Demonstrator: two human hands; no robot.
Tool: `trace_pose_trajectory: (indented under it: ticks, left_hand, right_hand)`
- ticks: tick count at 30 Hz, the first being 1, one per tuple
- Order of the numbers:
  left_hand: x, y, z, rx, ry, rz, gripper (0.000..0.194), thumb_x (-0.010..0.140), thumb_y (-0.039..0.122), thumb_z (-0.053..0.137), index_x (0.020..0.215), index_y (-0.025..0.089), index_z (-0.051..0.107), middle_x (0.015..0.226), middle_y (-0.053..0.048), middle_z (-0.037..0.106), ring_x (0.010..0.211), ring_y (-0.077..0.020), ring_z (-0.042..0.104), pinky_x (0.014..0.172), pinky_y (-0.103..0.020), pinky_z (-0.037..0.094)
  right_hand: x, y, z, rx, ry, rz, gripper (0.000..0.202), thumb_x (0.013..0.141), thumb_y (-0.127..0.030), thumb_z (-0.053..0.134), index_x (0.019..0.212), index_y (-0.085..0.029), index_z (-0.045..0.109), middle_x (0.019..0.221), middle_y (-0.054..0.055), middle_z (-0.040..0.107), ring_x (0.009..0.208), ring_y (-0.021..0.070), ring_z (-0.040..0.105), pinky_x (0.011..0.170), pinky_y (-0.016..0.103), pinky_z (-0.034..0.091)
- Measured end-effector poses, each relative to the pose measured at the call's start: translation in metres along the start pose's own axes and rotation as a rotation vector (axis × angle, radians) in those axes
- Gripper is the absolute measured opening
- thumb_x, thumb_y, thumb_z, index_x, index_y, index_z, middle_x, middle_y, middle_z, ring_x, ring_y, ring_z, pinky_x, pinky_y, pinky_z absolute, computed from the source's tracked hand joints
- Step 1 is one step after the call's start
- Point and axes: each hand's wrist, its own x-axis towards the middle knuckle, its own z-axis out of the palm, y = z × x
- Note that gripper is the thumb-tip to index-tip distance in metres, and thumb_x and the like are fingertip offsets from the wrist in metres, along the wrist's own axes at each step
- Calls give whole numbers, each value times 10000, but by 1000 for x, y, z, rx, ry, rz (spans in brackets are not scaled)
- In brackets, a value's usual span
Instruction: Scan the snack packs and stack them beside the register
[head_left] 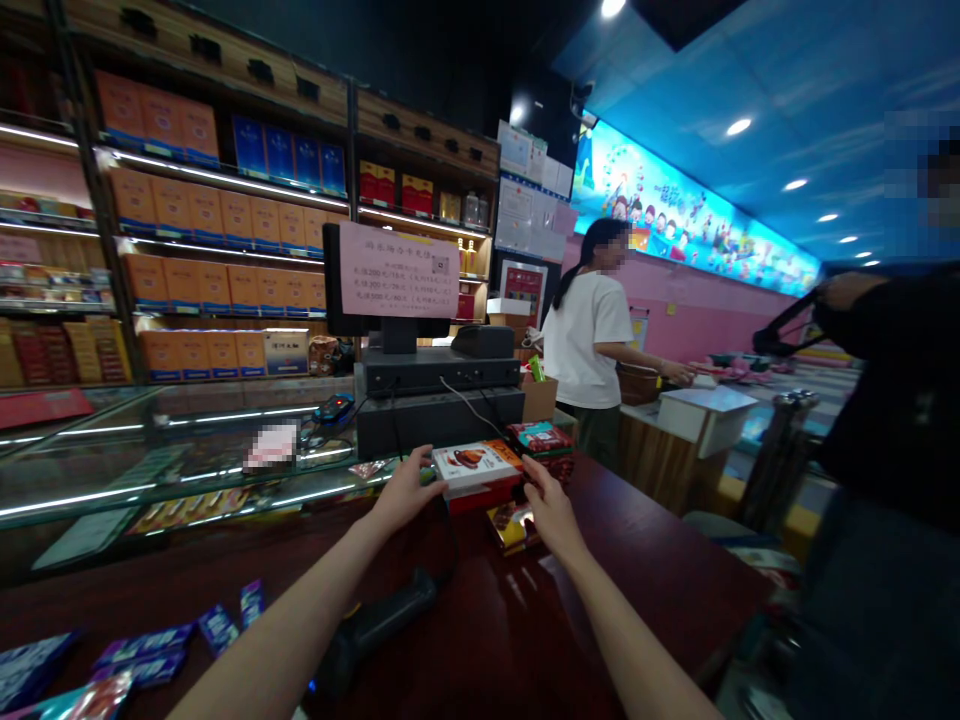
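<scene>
A white and orange snack box lies flat on the dark red counter, on top of a red box. My left hand grips its left end, thumb at the front edge and fingers behind. At the opposite end, my right hand has its fingers closed on the right edge. Just below that hand sits a yellow and brown packet. Behind it, red-brown snack packs are stacked. A black handheld barcode scanner rests between my forearms.
Purple snack packets lie at the lower left. A glass display case runs along the left, and a cash register stands ahead. One person in a white shirt stands beyond the counter; another in dark clothes is at right.
</scene>
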Motion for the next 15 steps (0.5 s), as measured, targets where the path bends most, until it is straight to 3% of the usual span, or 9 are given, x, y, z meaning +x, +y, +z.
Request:
trace_pose_trajectory:
  ticks: [7, 15]
  left_hand:
    - [4, 13, -2, 84, -25, -64, 602, 795, 272, 683, 1348, 168, 468, 1168, -100, 704, 1131, -259, 647, 994, -378, 458]
    - [6, 12, 4, 110, 1, -45, 546, 805, 234, 676, 1314, 193, 483, 1152, -86, 719, 1143, -242, 644, 1012, -360, 447]
  right_hand:
    - [6, 5, 6, -11, -30, -9, 607, 827, -203, 434, 1428, -209, 517, 1339, 90, 647, 1249, 230, 600, 1130, 458, 413]
    - [14, 11, 10, -23, -56, -23, 629, 836, -184, 430, 1462, -221, 479, 1363, 78, 631, 1282, 213, 574, 1147, 440, 395]
